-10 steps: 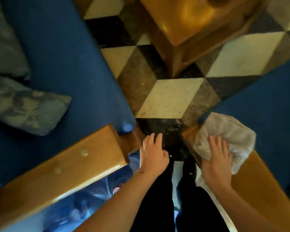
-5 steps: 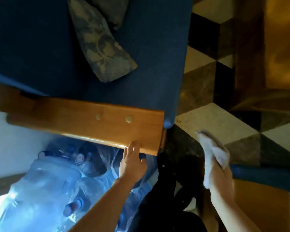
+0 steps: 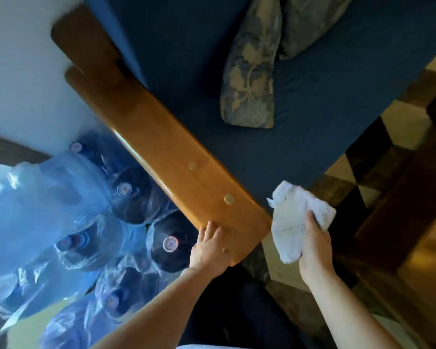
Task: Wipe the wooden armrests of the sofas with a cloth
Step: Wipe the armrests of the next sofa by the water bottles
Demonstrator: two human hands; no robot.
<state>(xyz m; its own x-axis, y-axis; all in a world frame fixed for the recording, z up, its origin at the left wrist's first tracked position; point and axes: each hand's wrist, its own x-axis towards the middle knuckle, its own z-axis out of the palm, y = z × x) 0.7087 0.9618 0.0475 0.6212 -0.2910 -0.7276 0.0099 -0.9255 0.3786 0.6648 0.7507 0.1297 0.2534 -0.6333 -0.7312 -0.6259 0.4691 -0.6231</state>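
A long wooden armrest (image 3: 161,147) with two round plugs runs diagonally from upper left to lower middle, along the edge of a blue sofa (image 3: 300,137). My left hand (image 3: 208,250) rests on the armrest's near end, fingers straight on the wood. My right hand (image 3: 314,244) grips a white cloth (image 3: 293,220), held in the air just right of the armrest's near corner. The cloth is apart from the wood.
Two patterned cushions (image 3: 252,71) lie on the sofa seat. Several large water bottles wrapped in clear plastic (image 3: 91,222) stand on the floor left of the armrest. A white wall (image 3: 18,71) is at the upper left. Checkered floor tiles (image 3: 393,127) and dark wooden furniture (image 3: 413,235) are at the right.
The view has swung left onto this sofa's armrest. My left hand moved onto its near end. My right hand lifted the cloth off the other armrest and brought it beside this one.
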